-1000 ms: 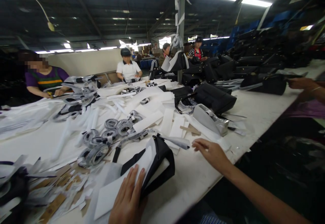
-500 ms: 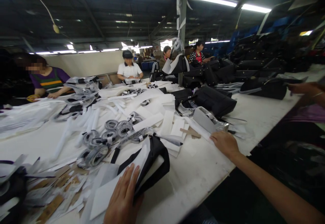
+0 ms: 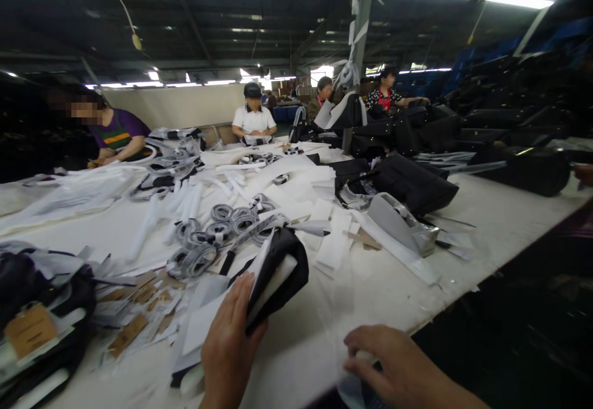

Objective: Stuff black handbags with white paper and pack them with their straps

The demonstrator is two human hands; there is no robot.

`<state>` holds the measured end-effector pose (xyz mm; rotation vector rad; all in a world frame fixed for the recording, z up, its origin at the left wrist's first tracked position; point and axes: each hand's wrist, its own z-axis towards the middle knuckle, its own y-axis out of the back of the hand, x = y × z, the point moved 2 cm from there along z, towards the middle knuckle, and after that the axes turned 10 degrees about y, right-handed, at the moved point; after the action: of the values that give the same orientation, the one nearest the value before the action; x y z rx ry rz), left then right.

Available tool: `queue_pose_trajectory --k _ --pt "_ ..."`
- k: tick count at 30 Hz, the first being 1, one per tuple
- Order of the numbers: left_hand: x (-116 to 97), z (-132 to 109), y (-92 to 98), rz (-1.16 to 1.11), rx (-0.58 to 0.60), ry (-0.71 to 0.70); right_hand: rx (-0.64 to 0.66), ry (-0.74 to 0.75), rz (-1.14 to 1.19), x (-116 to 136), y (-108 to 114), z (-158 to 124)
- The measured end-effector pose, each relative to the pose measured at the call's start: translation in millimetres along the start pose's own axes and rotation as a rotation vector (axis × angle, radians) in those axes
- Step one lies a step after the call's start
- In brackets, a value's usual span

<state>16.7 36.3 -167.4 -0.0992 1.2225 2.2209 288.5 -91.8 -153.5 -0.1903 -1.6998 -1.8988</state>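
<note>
"Black: that tagged bag (image 3: 79, 328) on the left of the desk (image 3: 500, 217). What follows?"

"Loose brown tags (image 3: 127, 335), then coiled straps (image 3: 197, 261) farther from the near edge."

"And the left hand (image 3: 234, 341)?"

"Fingers pressed together over a white sheet (image 3: 210, 319), thumb opposite, gripping the open black bag (image 3: 296, 276), tilted up near the desk's near edge."

"The right hand (image 3: 386, 359)?"

"Right of that bag, apart from it, at the near edge: fingers curled, thumb separate. I can't tell whether they pinch the pale film (image 3: 349, 390) beneath."
</note>
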Motion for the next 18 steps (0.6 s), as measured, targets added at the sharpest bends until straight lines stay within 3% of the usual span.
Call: queue_pose_trajectory --k 3,5,8,11,13,15,18 --pt "-0.5 -1.3 0.2 -0.017 0.003 -0.001 -0.223 -0.069 -0.145 -31.7 -15.4 18.1" --pt "-0.6 -2.2 0.2 -0.024 0.002 0.005 -0.301 -0.065 -0.282 -48.2 -39.5 26.2" --pt "-0.1 -3.6 0.8 -0.034 -0.004 0.022 -0.242 0.033 -0.344 -46.1 -84.6 23.5" --pt "0.1 -4.0 1.5 -0.038 -0.005 0.025 -0.035 0.275 -0.225 -19.4 -109.2 17.0" --pt "-0.2 -3.5 1.3 -0.036 -0.003 0.021 0.103 0.367 -0.113 -4.0 -106.9 23.2" --pt "-0.9 -2.9 0.6 -0.034 -0.002 0.014 0.163 0.362 -0.032 2.4 -95.5 40.6" --pt "-2.6 -2.8 -0.6 -0.03 -0.001 -0.009 0.089 0.309 0.054 0.0 -75.6 74.4"
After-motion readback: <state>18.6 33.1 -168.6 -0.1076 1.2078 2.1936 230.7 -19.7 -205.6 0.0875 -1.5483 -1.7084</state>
